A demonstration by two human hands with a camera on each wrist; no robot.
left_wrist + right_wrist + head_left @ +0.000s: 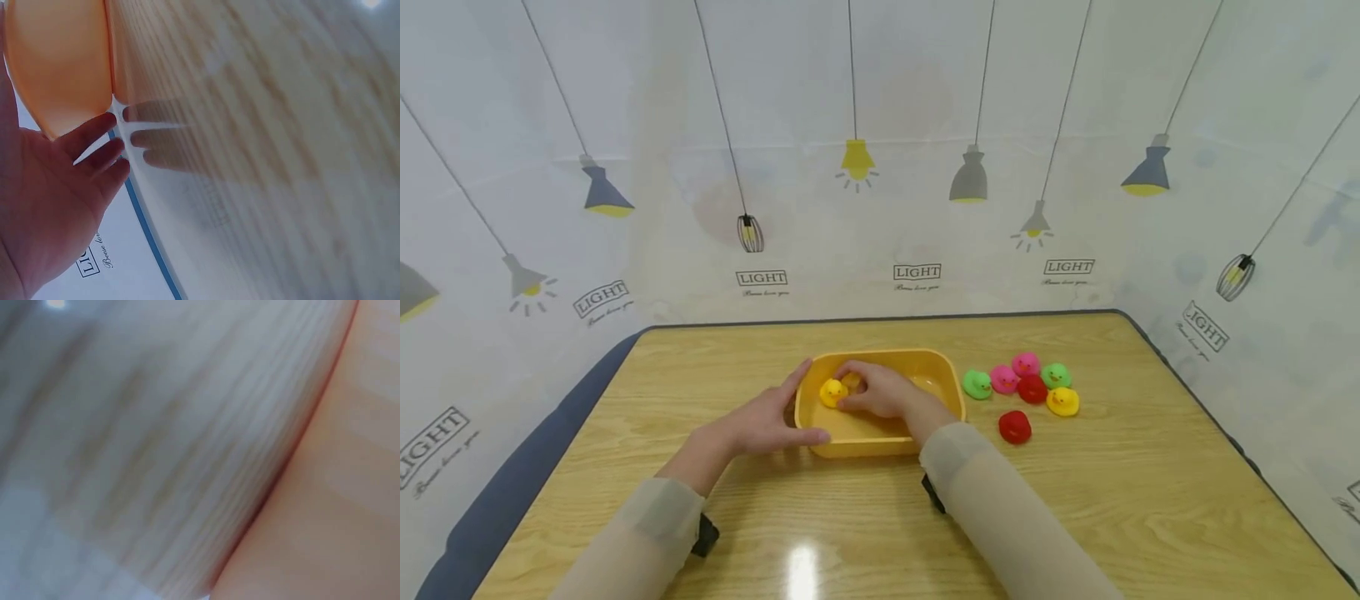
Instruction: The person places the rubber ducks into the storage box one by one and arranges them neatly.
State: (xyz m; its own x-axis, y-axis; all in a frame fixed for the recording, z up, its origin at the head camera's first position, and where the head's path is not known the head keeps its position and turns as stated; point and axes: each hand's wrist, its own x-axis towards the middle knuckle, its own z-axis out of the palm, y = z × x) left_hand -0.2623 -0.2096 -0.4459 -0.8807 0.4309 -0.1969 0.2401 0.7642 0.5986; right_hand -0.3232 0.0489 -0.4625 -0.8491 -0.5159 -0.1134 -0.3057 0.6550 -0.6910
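A yellow tray (pixel 880 447) stands on the table, its side also filling the right of the right wrist view. My left hand (pixel 765 423) rests against its left end, fingers along the outer wall and thumb on the front rim; the left wrist view shows that hand's straight fingers (pixel 94 140) beside the tray (pixel 59 62). Inside the tray, a yellow duck (pixel 833 393) sits by the left wall. My right hand (pixel 883 390) reaches in with curled fingers around a second yellow thing (pixel 852 381), apparently a duck, mostly hidden. The right wrist view does not show the hand.
To the right of the tray lie green (pixel 977 384), pink (pixel 1026 364), red (pixel 1032 389) and yellow (pixel 1063 402) ducks in a group. Another red duck (pixel 1015 427) lies nearer the front. A printed cloth (pixel 917 225) stands behind and beside the wooden table (pixel 850 517).
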